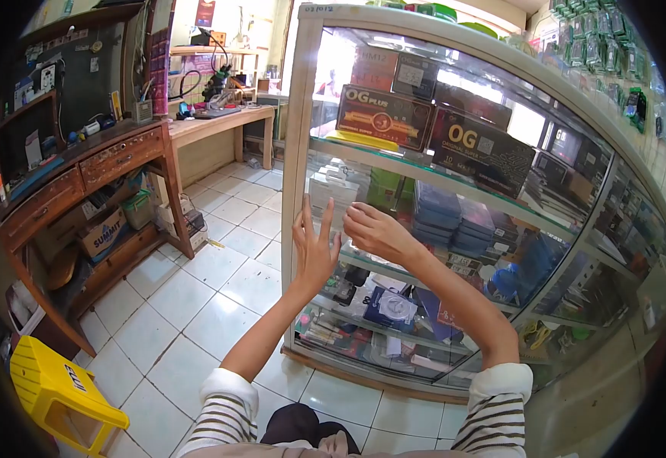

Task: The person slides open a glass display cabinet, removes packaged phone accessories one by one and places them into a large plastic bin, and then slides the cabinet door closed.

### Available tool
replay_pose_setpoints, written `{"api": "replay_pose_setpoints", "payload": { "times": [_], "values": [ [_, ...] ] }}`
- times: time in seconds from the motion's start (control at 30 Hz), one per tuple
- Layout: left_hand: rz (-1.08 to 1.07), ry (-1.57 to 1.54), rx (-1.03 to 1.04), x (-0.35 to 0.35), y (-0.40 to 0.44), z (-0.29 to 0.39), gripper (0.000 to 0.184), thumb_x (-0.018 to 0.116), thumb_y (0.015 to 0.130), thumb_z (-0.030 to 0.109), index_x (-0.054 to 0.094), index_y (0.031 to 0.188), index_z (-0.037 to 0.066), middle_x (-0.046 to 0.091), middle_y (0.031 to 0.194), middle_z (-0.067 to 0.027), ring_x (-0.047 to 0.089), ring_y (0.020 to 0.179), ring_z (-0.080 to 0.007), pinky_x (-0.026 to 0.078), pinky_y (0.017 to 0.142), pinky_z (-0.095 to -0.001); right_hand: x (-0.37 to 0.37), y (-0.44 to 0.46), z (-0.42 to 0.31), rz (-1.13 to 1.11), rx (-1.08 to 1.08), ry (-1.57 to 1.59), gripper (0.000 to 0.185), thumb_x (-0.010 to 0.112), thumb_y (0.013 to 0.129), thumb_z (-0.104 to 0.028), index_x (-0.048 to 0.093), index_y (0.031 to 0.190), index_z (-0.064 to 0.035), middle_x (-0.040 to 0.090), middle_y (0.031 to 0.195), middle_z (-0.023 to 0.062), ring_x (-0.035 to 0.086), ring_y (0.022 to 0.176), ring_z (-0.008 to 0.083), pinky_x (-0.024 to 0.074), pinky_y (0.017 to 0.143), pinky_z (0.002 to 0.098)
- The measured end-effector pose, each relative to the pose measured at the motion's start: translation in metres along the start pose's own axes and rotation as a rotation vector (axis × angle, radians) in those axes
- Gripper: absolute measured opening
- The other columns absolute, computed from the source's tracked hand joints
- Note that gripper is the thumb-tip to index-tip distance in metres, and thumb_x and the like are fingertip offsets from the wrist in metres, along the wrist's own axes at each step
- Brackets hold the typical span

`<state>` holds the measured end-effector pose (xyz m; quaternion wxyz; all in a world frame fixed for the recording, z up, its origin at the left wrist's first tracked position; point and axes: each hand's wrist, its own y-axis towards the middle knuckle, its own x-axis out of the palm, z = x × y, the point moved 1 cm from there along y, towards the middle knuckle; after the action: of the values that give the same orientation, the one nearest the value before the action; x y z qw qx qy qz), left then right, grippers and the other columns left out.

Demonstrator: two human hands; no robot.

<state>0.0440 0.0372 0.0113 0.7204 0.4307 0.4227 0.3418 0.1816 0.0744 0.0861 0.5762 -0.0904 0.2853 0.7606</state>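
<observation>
A tall glass display case point(300, 153) with a pale frame stands in front of me. My left hand point(317, 248) is raised at its left edge, fingers spread and pointing up, holding nothing. Just to the right, my right hand point(378, 231) is up against or close to the glass with its fingers curled together; what they hold, if anything, is too small to make out. Behind the glass near both hands are white boxes point(333, 191), a green item point(385, 187) and stacked blue boxes point(440, 216). Above them sit OG PLUS point(385, 116) and OG point(479, 153) boxes.
A yellow stool point(58, 389) stands on the tiled floor point(172, 336) at lower left. A wooden desk point(123, 153) with drawers lines the left side. Farther back is a workbench point(218, 124). Packaged items point(600, 38) hang on the right wall.
</observation>
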Motion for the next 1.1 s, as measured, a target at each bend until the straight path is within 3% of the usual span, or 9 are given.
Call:
{"api": "replay_pose_setpoints", "payload": {
  "times": [0.2, 0.27, 0.37, 0.4, 0.53, 0.73, 0.83, 1.0, 1.1],
  "values": [
    [-0.101, -0.201, 0.058, 0.011, -0.006, 0.014, 0.061, 0.057, 0.079, 0.008, 0.031, 0.135, 0.008, 0.021, 0.139, -0.0208, 0.030, 0.115, -0.0354, 0.026, 0.097, -0.0436, -0.021, -0.030, 0.002, -0.061, -0.010, -0.112, 0.017, 0.055, 0.070, -0.013, 0.059, 0.085, -0.0057, 0.051, 0.097, 0.0049, 0.047, 0.105, 0.0194, 0.0338, 0.100, 0.0338],
    [0.012, -0.458, -0.071, 0.015, -0.009, 0.022, 0.061, 0.055, 0.079, 0.005, 0.029, 0.134, 0.002, 0.032, 0.132, -0.0210, 0.035, 0.110, -0.0340, 0.031, 0.094, -0.0413, -0.029, -0.041, 0.004, -0.097, -0.008, -0.143, 0.016, 0.055, 0.071, -0.013, 0.058, 0.086, -0.0071, 0.051, 0.097, 0.0042, 0.047, 0.105, 0.0185, 0.0337, 0.101, 0.0337],
    [-0.020, -0.428, -0.017, 0.014, -0.005, 0.030, 0.056, 0.052, 0.081, 0.005, 0.030, 0.131, -0.005, 0.042, 0.125, -0.0192, 0.039, 0.106, -0.0329, 0.032, 0.092, -0.0395, -0.037, -0.056, 0.007, -0.080, 0.008, -0.092, 0.020, 0.059, 0.069, -0.018, 0.057, 0.086, -0.0069, 0.050, 0.099, 0.0045, 0.047, 0.104, 0.0187, 0.0350, 0.100, 0.0347],
    [0.010, -0.416, -0.014, 0.016, -0.004, 0.031, 0.051, 0.051, 0.081, 0.005, 0.036, 0.129, -0.003, 0.050, 0.118, -0.0170, 0.043, 0.101, -0.0323, 0.035, 0.089, -0.0387, -0.041, -0.060, 0.008, -0.086, -0.003, -0.114, 0.018, 0.057, 0.070, -0.016, 0.056, 0.086, -0.0075, 0.050, 0.098, 0.0036, 0.047, 0.104, 0.0178, 0.0345, 0.100, 0.0341],
    [0.047, -0.507, -0.018, 0.023, -0.002, 0.036, 0.046, 0.054, 0.079, 0.004, 0.046, 0.124, 0.001, 0.057, 0.109, -0.0152, 0.049, 0.091, -0.0304, 0.039, 0.084, -0.0382, -0.053, -0.073, 0.010, -0.111, -0.019, -0.140, 0.016, 0.054, 0.072, -0.015, 0.055, 0.087, -0.0084, 0.050, 0.095, 0.0023, 0.048, 0.103, 0.0164, 0.0338, 0.101, 0.0334],
    [-0.007, -0.623, -0.087, 0.025, -0.001, 0.046, 0.044, 0.056, 0.075, 0.001, 0.052, 0.119, 0.003, 0.061, 0.098, -0.0130, 0.052, 0.083, -0.0272, 0.042, 0.078, -0.0351, -0.066, -0.087, 0.015, -0.162, -0.028, -0.117, 0.021, 0.055, 0.071, -0.017, 0.054, 0.090, -0.0060, 0.049, 0.094, 0.0020, 0.048, 0.101, 0.0152, 0.0333, 0.102, 0.0339],
    [0.029, -0.660, -0.024, 0.031, -0.001, 0.054, 0.045, 0.058, 0.073, 0.000, 0.053, 0.118, 0.003, 0.062, 0.094, -0.0114, 0.053, 0.079, -0.0250, 0.043, 0.075, -0.0333, -0.071, -0.100, 0.014, -0.158, 0.025, -0.060, 0.026, 0.057, 0.070, -0.017, 0.054, 0.093, -0.0045, 0.049, 0.095, 0.0021, 0.048, 0.102, 0.0150, 0.0326, 0.103, 0.0338],
    [-0.031, -0.693, 0.036, 0.032, -0.001, 0.082, 0.049, 0.059, 0.071, -0.002, 0.053, 0.119, 0.002, 0.061, 0.106, -0.0092, 0.052, 0.077, -0.0226, 0.044, 0.072, -0.0318, -0.085, -0.129, 0.012, -0.176, 0.082, -0.090, 0.024, 0.057, 0.073, -0.016, 0.055, 0.095, -0.0055, 0.049, 0.097, 0.0017, 0.048, 0.103, 0.0142, 0.0323, 0.103, 0.0337],
    [-0.063, -0.763, 0.053, 0.041, -0.003, 0.097, 0.049, 0.060, 0.070, -0.001, 0.053, 0.118, 0.001, 0.062, 0.104, -0.0096, 0.052, 0.076, -0.0222, 0.044, 0.070, -0.0316, -0.102, -0.145, 0.010, -0.252, 0.110, -0.139, 0.023, 0.058, 0.073, -0.016, 0.055, 0.094, -0.0062, 0.049, 0.097, 0.0011, 0.049, 0.102, 0.0140, 0.0328, 0.103, 0.0343]
  ]
}}
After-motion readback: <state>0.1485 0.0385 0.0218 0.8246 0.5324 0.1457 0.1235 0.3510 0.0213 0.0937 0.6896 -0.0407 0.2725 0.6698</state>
